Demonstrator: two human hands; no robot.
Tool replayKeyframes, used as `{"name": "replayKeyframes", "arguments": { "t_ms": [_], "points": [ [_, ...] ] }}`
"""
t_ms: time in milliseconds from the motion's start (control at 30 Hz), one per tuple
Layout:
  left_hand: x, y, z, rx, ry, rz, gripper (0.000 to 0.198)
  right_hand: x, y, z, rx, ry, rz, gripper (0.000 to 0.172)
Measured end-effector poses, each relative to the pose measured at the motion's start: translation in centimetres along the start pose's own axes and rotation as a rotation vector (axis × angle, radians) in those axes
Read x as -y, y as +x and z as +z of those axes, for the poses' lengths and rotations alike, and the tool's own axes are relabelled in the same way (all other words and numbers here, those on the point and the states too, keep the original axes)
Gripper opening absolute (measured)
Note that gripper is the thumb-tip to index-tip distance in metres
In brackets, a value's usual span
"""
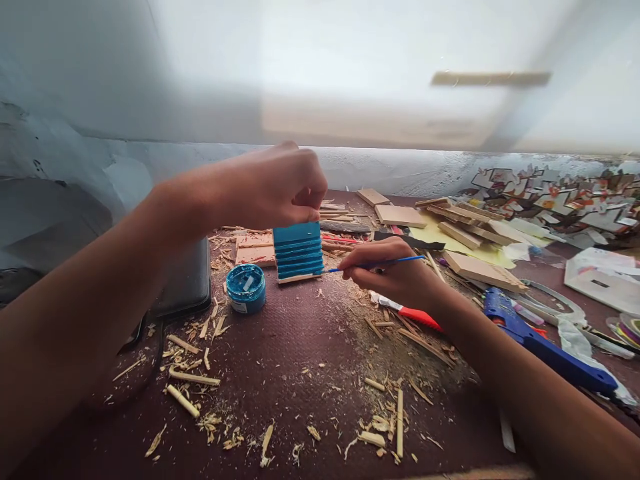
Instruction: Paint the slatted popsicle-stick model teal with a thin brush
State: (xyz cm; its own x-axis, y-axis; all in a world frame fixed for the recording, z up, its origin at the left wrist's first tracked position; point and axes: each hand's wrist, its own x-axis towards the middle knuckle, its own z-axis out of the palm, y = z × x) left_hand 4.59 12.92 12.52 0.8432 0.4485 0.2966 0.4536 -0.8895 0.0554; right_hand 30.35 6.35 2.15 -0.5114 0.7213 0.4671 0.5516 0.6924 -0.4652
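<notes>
Blue ridged panel (299, 257): located directly below the fingertips of my left hand (285, 183), roughly upright, its lowest slat (295, 280) pale and largely unpainted. My left thumb and fingers are closed in a pinch at its top edge; their exact placement behind the knuckles cannot be seen. My right hand (395, 270) is closed round a thin blue paintbrush (415, 258), tip at the right end of that slat. Assessment: I judge the panel light and stiff, its slats liable to loosen under pressure, its blue face possibly wet and slippery. Recommended hold: top or side edges, clear of the ridges. Below my left hand stands an open jar (255, 305) of blue paint. A red-handled tool (421, 318) lies beneath my right wrist; a blue glue gun (550, 350) lies right of my right forearm.
</notes>
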Motion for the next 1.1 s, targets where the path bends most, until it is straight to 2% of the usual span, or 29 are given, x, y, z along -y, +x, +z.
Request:
{"name": "replayKeyframes", "arguments": {
  "t_ms": [133,400,567,700,900,1100],
  "points": [
    [0.1,0.1,0.1,0.009,-0.028,0.022,0.018,-0.1,0.0,0.2,0.0,0.025,0.096,0.02],
    [-0.4,-0.2,-0.2,0.034,0.002,0.037,0.019,-0.1,0.3,-0.3,0.009,-0.011,0.152,0.023],
    [-0.6,-0.4,-0.4,0.036,0.012,0.054,0.021,-0.6,0.2,-0.8,0.033,-0.055,0.122,0.027],
    [-0.4,-0.3,-0.3,0.037,0.014,0.043,0.021,-0.8,0.1,-0.9,0.0,-0.102,0.107,0.028],
    [-1.2,-0.4,-0.5,0.066,-0.011,-0.015,0.02,0.1,0.1,-1.0,-0.036,-0.052,0.112,0.025],
    [-1.1,-0.5,-0.5,0.057,-0.013,0.021,0.021,0.1,0.1,-0.7,0.016,-0.053,0.106,0.024]
  ]
}}
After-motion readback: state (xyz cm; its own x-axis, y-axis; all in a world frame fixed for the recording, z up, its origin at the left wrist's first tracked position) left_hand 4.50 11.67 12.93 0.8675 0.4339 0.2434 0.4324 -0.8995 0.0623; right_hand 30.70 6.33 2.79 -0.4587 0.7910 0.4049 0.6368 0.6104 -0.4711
